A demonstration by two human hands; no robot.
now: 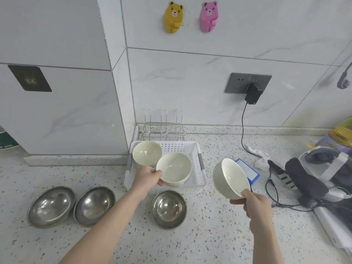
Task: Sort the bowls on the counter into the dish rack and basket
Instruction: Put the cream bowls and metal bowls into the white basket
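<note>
Head view: two white bowls were held over and beside the basket [198,149].

The left hand [146,177] gripped a white bowl [173,169] by its rim above the basket, where another white bowl [147,153] already sat at the far left; this one would best be lowered beside it, not onto it. The right hand [254,201] pinched a third bowl [231,179], tilted, right of the basket. Three steel bowls [168,208] waited on the speckled counter [209,235]; the wire rack [162,128] stood against the tiled wall.

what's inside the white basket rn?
One white bowl sits in the white basket, back left. The left hand holds a second bowl over it, covering part of the floor. Nothing else visible inside.
</note>
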